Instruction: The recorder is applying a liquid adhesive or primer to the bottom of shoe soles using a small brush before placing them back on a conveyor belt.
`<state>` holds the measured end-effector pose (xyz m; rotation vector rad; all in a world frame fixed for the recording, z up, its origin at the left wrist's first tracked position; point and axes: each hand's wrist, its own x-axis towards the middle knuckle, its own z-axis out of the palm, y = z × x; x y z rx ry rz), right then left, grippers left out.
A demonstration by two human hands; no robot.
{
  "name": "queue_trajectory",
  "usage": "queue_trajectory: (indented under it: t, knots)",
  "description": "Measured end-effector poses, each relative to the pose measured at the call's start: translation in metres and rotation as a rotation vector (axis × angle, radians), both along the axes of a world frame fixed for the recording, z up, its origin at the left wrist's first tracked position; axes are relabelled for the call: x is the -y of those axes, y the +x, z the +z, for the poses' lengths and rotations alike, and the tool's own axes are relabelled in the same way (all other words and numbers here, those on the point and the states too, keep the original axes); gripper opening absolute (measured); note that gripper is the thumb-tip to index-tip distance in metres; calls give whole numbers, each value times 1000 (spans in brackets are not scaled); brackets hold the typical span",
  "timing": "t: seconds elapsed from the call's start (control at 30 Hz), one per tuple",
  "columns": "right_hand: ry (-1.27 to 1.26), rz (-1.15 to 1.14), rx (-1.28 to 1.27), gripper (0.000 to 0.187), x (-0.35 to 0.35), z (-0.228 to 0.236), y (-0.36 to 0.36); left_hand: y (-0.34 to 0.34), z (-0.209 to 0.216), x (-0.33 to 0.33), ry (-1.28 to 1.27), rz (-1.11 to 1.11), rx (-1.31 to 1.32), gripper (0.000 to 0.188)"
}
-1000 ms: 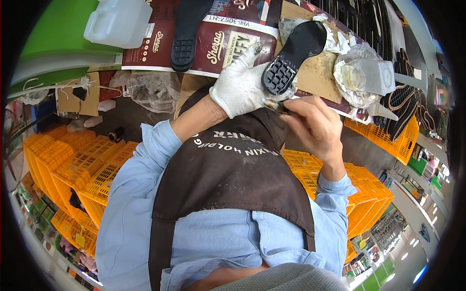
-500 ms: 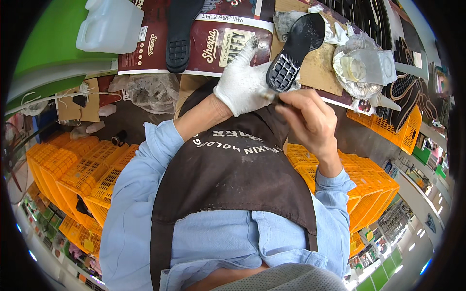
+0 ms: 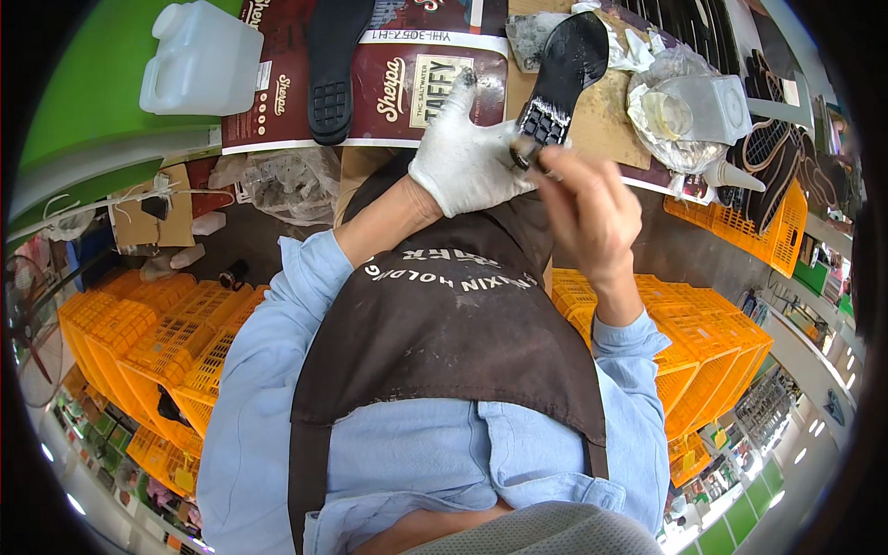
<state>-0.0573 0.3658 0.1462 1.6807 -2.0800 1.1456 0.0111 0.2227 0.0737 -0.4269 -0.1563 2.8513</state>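
Observation:
In my white-gloved left hand (image 3: 472, 166) is a black shoe sole (image 3: 569, 69), tilted with its gridded heel end toward me. The glove's thumb points up and away from the sole, while the fingers pass beneath the heel. Wet white streaks, like glue, lie around the heel grid. My bare right hand (image 3: 592, 208) is closed on a small brush (image 3: 524, 148), whose tip is at the heel's near end; motion blurs both. A second black sole (image 3: 331, 92) lies on the printed maroon sheet (image 3: 370, 129) to the left.
A white plastic jug (image 3: 203, 65) stands at the back left. On the right, a cut-open clear container (image 3: 708, 109) lies on crumpled plastic beside a pale nozzle (image 3: 735, 174). More soles (image 3: 772, 157) fill the far right. Orange crates (image 3: 153, 324) are stacked on both sides.
My right hand has brought the brush up and over the heel end of the sole. The white streaks now show mostly at the upper part of the grid. My left hand keeps its hold.

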Motion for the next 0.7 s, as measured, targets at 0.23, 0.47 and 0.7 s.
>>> queue_trajectory:
  t: [0.23,0.47,0.7]
  knots:
    - [34,91,78,29,-4,-2,5,-10,46,0,-18,-33,156,94]
    - [282,-8,591,21,-13,6,-6,-5,18,0,-10,5,73,89]
    - [65,-365,811,19,0,-46,-101,-3,-7,-8,79,9,-33,54]
